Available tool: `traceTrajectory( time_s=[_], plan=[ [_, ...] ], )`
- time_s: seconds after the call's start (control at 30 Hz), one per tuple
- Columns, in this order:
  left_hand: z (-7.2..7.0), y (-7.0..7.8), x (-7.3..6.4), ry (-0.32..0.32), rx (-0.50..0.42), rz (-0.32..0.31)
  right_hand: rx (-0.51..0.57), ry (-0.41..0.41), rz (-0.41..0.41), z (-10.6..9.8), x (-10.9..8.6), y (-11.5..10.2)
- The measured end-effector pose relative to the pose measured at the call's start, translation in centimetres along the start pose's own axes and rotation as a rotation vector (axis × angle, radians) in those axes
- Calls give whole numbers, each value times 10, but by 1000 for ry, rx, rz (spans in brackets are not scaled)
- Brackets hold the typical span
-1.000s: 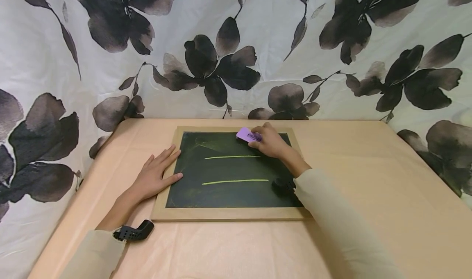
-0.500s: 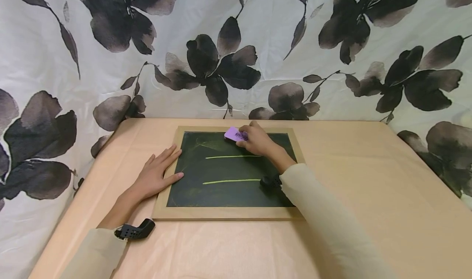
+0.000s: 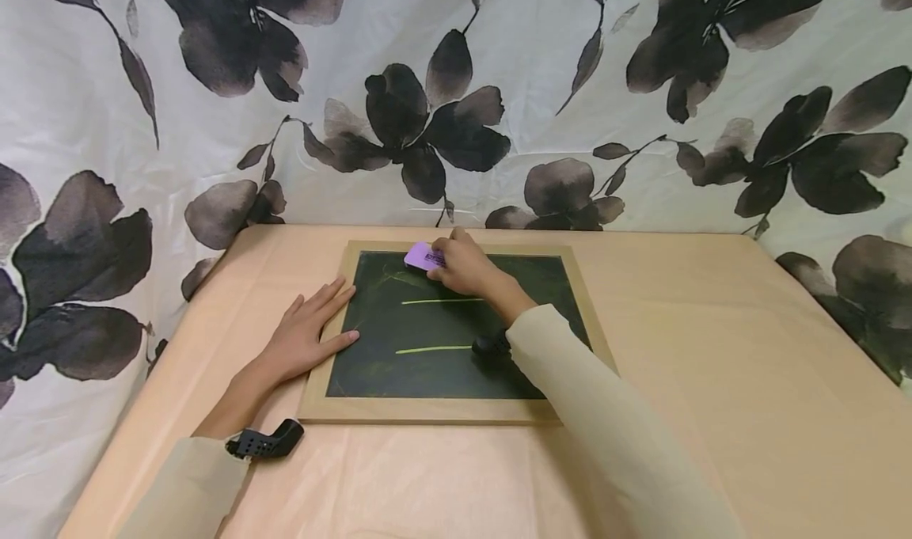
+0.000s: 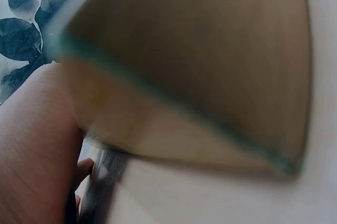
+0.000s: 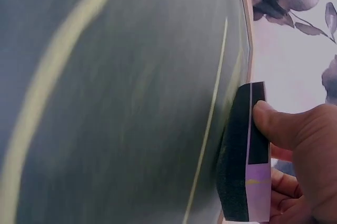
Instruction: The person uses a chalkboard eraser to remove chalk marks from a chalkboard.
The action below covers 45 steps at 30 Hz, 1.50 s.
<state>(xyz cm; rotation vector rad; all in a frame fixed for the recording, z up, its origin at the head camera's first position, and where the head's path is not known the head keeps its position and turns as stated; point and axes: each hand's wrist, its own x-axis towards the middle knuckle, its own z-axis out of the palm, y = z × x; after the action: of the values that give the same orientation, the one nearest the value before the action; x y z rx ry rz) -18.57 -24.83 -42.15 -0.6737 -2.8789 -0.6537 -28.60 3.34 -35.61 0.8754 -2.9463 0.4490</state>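
A wood-framed chalkboard (image 3: 385, 365) lies on the table with two yellow chalk lines across it. Near its far edge my right hand (image 3: 470, 268) grips a purple chalkboard eraser (image 3: 422, 256), above the upper line. In the right wrist view the thumb presses on one side of the eraser (image 5: 258, 192), and its dark felt face is against the board. Faint yellow smudges show at the board's upper left. My left hand (image 3: 302, 333) rests with spread fingers on the left side of the frame, fingertips reaching the board's dark surface.
The table (image 3: 712, 325) has a light peach covering. Behind it hangs a white cloth (image 3: 541, 72) with dark flowers. A black wrist device (image 3: 265, 440) sits on the left wrist, another (image 3: 492, 344) under the right wrist over the board.
My right hand has slid the eraser leftward along the board's far edge. The left hand has stayed on the frame. Both chalk lines look the same where visible.
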Motion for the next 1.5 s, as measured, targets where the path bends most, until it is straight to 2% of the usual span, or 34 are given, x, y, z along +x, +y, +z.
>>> traceTrajectory(
  time_s=[0.27, 0.47, 0.67, 0.87, 1.0, 1.2, 1.5],
  plan=[
    [3, 1, 3, -11, -3, -16, 1, -5, -23, 9, 11, -12],
    [3, 1, 5, 4, 7, -11, -9, -2, -72, 10, 14, -18],
    [4, 2, 6, -3, 6, -16, 30, -60, -138, 9, 14, -21],
    [6, 2, 8, 0, 12, -19, 67, -150, -175, 7, 11, -17],
    [6, 2, 9, -1, 11, -25, 101, -183, -224, 3, 8, -12],
    [6, 2, 8, 10, 7, -25, 124, -190, -277, 2, 6, -5],
    [6, 2, 5, 17, 13, -32, 174, -198, -282, -2, 0, 0]
  ],
)
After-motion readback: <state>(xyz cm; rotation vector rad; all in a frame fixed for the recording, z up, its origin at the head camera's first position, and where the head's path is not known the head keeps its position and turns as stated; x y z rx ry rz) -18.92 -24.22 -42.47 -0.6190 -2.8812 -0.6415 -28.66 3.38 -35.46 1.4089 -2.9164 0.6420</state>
